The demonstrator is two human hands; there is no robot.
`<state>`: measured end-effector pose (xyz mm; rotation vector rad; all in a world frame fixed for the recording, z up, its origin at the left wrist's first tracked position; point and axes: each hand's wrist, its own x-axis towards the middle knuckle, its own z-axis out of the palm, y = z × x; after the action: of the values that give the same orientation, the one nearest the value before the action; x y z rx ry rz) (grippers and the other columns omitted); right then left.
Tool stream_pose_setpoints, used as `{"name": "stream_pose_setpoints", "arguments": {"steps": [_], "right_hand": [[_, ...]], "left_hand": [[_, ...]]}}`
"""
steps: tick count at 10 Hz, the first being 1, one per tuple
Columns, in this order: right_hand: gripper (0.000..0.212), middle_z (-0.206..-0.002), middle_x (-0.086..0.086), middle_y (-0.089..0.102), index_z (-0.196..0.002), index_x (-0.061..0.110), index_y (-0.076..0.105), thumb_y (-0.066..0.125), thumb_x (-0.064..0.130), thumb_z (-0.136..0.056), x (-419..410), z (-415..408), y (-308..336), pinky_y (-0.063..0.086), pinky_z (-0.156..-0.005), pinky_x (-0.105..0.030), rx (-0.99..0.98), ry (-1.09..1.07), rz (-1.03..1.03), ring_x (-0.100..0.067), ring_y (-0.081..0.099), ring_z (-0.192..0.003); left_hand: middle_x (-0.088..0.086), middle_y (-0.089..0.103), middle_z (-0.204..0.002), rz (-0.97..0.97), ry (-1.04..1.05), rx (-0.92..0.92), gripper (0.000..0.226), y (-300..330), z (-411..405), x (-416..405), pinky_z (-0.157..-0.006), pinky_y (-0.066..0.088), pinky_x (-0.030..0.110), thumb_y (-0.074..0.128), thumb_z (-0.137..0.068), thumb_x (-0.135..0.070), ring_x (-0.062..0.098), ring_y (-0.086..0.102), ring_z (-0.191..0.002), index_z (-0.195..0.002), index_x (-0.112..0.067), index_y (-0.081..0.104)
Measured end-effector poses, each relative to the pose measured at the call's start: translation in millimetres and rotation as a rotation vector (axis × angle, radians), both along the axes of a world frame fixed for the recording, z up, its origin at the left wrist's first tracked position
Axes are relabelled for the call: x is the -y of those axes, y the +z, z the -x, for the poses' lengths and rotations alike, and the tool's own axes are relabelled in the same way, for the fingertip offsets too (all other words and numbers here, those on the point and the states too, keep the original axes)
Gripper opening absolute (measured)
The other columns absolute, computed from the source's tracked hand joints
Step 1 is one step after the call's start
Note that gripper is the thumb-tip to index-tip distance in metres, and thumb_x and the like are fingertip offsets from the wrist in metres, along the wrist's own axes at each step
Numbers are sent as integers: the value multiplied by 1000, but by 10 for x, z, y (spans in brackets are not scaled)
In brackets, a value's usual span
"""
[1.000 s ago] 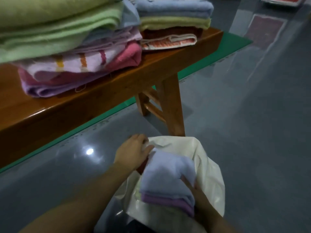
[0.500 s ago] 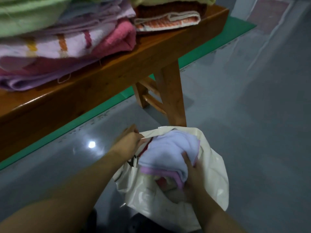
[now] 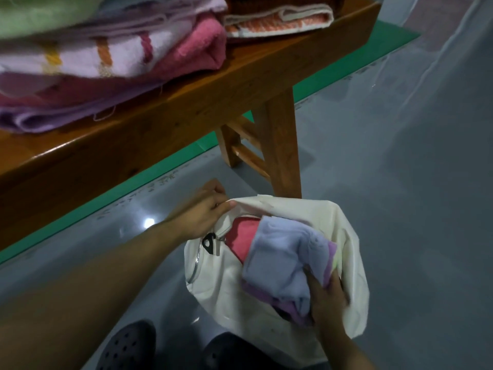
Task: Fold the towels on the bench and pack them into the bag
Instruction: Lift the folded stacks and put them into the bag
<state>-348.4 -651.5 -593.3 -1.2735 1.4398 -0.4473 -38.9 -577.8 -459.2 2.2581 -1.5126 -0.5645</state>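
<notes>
A cream zippered bag (image 3: 221, 279) sits on the floor beside the bench leg. My left hand (image 3: 204, 213) pinches the bag's upper rim and holds the mouth apart. My right hand (image 3: 324, 299) grips a folded bundle of towels (image 3: 282, 263), pale lavender over purple, lying partly inside the opening. A pink towel (image 3: 241, 240) shows deeper in the bag. On the wooden bench (image 3: 165, 102) lies a stack of folded towels (image 3: 112, 52), pink, striped and lilac, and an orange-and-white towel (image 3: 277, 24) further right.
The bench leg (image 3: 282, 145) stands just behind the bag. A green strip (image 3: 346, 60) runs along the grey floor under the bench. My dark perforated shoes (image 3: 128, 345) are at the bottom edge. Open floor (image 3: 413, 182) stretches to the right.
The towel bundle has sunk lower into the bag, with my right hand now on its near edge. My left hand keeps the rim. The view tilted down and closer.
</notes>
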Motion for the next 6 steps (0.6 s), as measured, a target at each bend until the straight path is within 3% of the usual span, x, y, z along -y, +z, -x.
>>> {"name": "stream_pose_setpoints", "arguments": {"steps": [1, 2, 3, 4, 5, 6], "right_hand": [[44, -102, 4, 77, -93, 11, 75, 40, -15, -99, 140, -337, -53, 40, -104, -13, -122, -332, -126, 12, 66, -96], [30, -78, -5, 76, -91, 13, 69, 50, -9, -99, 195, -526, 207, 42, -109, -27, -250, -505, -194, 8, 69, -77], [47, -101, -1, 74, -109, 36, 60, 74, 53, -68, 146, -432, 363, 57, -70, -26, 387, -65, -201, -6, 72, -81], [69, -111, 1, 69, -137, 22, 49, 75, 47, -78, 218, -731, 622, 54, -65, -12, 365, -197, 59, -2, 69, -83], [62, -114, 1, 65, -145, 21, 41, 71, 33, -93, 152, -792, 659, 54, -68, -21, 388, -213, 97, -3, 67, -83], [64, -130, -7, 62, -149, 26, 36, 67, 40, -94, 83, -933, 658, 53, -81, -31, 402, -291, 125, -16, 69, -95]], "left_hand": [[-5, 45, -106, 23, -34, 80, 41, 102, 37, 53, -73, 30, 26, 43, -105, -43, 9, 48, -83, -87, -14, 66], [-3, 48, -103, 57, -42, 122, 37, 235, 27, 77, -65, 29, 18, 43, -106, -41, 3, 46, -73, -83, -18, 60], [1, 48, -107, 91, -89, 120, 35, 390, 39, 70, -64, 30, 12, 47, -106, -33, 0, 44, -69, -82, -12, 60], [4, 48, -110, 71, -128, 58, 37, 463, 29, 34, -66, 29, 20, 50, -105, -29, 5, 45, -70, -86, -2, 65], [2, 49, -108, 12, -158, 62, 35, 483, 21, -9, -67, 31, 26, 49, -104, -34, 6, 46, -70, -85, -9, 64], [3, 50, -106, -16, -206, 14, 31, 493, 22, -56, -68, 33, 23, 49, -105, -35, 6, 47, -71, -83, -15, 60]]}}
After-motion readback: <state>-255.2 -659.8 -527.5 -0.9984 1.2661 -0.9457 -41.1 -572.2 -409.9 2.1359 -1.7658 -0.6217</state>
